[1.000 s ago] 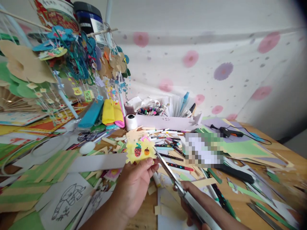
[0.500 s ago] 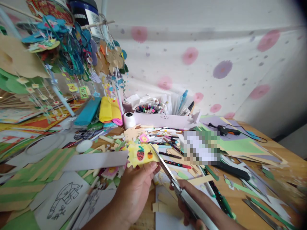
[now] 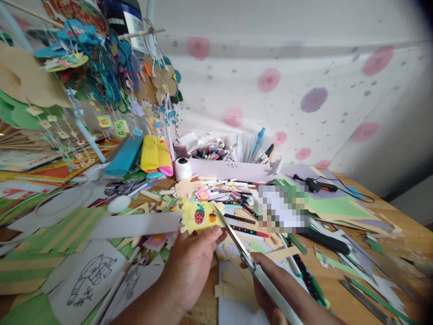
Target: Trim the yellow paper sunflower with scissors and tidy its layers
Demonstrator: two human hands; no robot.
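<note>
My left hand (image 3: 189, 266) pinches a small yellow paper cut-out (image 3: 200, 215) with a jagged edge, a strawberry and an orange fruit drawn on it. My right hand (image 3: 284, 289) grips long scissors (image 3: 246, 259) with pale handles. Their blades point up and left, and the tips meet the right edge of the yellow cut-out. Both hands hover over a wooden table (image 3: 402, 234) strewn with paper scraps.
Coloured pens (image 3: 246, 210) lie scattered behind the cut-out. A white box of markers (image 3: 233, 169), a thread spool (image 3: 183, 169), a glue gun (image 3: 316, 185), a line drawing (image 3: 89, 280), a grey paper strip (image 3: 135, 225) and hanging paper ornaments (image 3: 101, 76) surround the hands.
The yellow cut-out and left hand have shifted slightly right and lower in view. The scissors stay at its right edge. The camera has tilted a little.
</note>
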